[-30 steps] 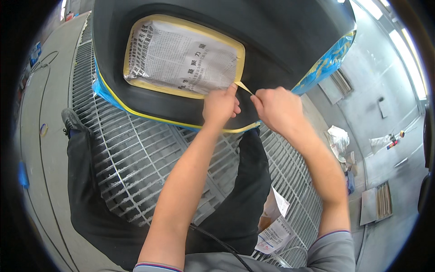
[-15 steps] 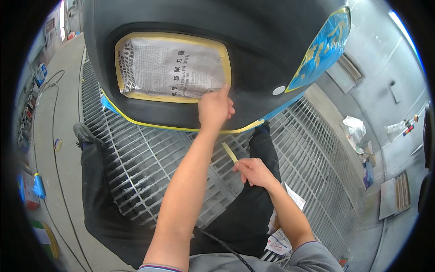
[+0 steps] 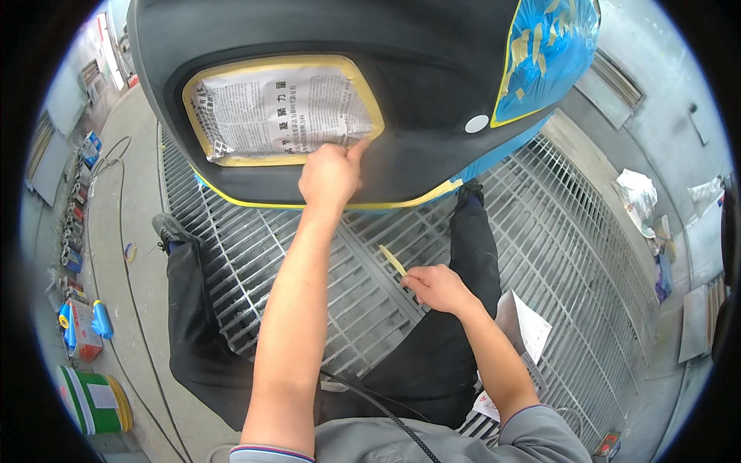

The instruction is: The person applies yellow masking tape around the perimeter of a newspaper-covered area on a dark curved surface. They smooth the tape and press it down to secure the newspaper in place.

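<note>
Item: dark moulded panel (image 3: 432,85), large and curved, set above a metal floor grating (image 3: 587,255), with the seated person's legs beneath its lower edge. On the panel, left of centre: an opening covered with newspaper (image 3: 282,108), framed all round by yellow masking tape (image 3: 370,96). At the panel's upper right corner: blue masking film (image 3: 552,54), also edged in yellow tape. Left hand (image 3: 330,174): loosely fisted, fingertips pressed on the tape frame at its lower right corner, holding nothing loose. Right hand (image 3: 436,285): well below the panel, over the lap, fingers pinched on a short yellow tape strip (image 3: 392,259) that stands free. Risks, as judged: the strip's free end may curl and stick to itself, or to the trouser leg, since nothing keeps it taut; the frame's corner may wrinkle or lift under uneven finger pressure, leaving a gap at the paper's edge; a dropped strip would fall through the grating. Beside the grating, far left of the panel: a green and white bucket (image 3: 96,397).
</note>
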`<state>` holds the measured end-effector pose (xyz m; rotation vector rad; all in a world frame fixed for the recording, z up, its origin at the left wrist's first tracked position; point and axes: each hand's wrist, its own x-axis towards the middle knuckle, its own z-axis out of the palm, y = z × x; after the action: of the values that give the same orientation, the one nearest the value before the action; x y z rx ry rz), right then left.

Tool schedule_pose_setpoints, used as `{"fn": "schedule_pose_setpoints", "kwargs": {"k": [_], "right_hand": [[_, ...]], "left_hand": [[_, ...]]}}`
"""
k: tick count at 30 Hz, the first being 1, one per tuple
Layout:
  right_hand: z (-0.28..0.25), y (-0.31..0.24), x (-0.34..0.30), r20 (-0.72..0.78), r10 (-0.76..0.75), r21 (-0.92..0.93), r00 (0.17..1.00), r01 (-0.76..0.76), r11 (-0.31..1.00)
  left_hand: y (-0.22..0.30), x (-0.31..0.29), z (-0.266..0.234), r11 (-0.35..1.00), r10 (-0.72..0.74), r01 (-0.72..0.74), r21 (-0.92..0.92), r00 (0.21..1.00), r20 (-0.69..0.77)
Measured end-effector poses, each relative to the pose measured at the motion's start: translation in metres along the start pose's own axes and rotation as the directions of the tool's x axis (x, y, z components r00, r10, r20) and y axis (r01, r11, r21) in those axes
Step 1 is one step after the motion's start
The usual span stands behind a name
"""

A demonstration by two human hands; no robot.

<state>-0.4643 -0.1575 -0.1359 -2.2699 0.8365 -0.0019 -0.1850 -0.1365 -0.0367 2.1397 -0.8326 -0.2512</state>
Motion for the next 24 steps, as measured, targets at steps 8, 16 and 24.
{"fn": "schedule_pose_setpoints", "kwargs": {"k": [8,16,24], "right_hand": [[0.001,0.003,-0.003,-0.004,-0.083,-0.022,0.997,0.082,0.996],[-0.023,-0.037,0.032,0.146,-0.294,0.183,0.945,0.267,0.946],[-0.029,-0.06,0.057,0.151,-0.267,0.27,0.952,0.22,0.937]], "left_hand": [[-0.02,-0.007,-0.031,0.988,-0.118,0.125,-0.09,0.99,0.072],[-0.07,-0.057,-0.036,0.865,0.396,-0.139,-0.481,0.778,0.487],[-0.083,-0.058,-0.056,0.921,0.366,-0.236,-0.309,0.793,0.487]]}}
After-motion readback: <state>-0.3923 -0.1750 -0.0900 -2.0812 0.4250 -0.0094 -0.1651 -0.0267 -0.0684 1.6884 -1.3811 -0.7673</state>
